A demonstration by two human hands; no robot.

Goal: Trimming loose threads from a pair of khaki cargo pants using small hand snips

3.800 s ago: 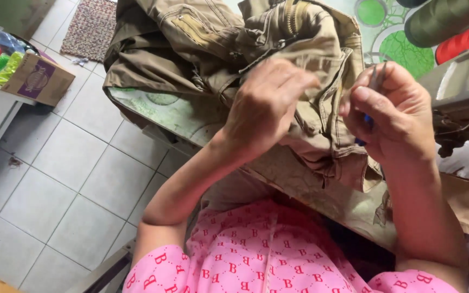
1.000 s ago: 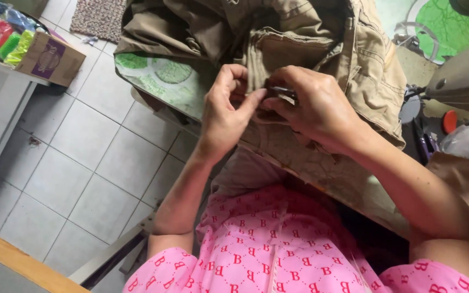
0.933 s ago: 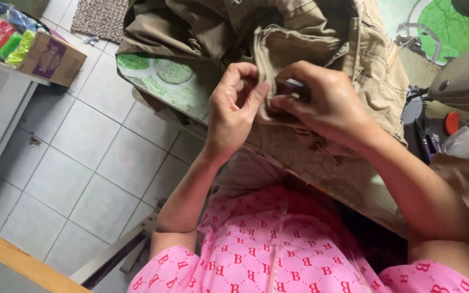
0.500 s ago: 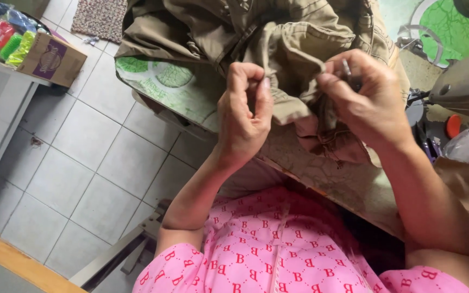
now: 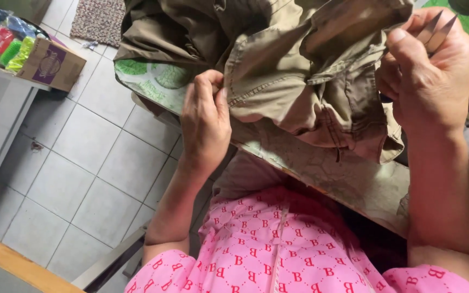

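Observation:
A khaki garment [image 5: 294, 70] lies bunched on a table with a green-patterned cover [image 5: 153, 78]. My left hand [image 5: 204, 122] pinches a stitched edge of the garment near its lower left fold. My right hand [image 5: 427, 73] is raised at the right, closed around small metal thread snips [image 5: 438, 27] whose two pointed blades stick up past my thumb. The right hand's fingers also touch the garment's right side.
A cardboard box [image 5: 50, 65] and bags of coloured items [image 5: 6, 43] sit on a grey shelf at the left. A woven mat [image 5: 96, 21] lies on the tiled floor [image 5: 82, 163]. A wooden edge [image 5: 23, 266] shows at bottom left.
My right hand has lifted up and to the right with the snips, away from my left hand. The left hand stays pinching the garment's edge, and the fabric has been pulled and folded over.

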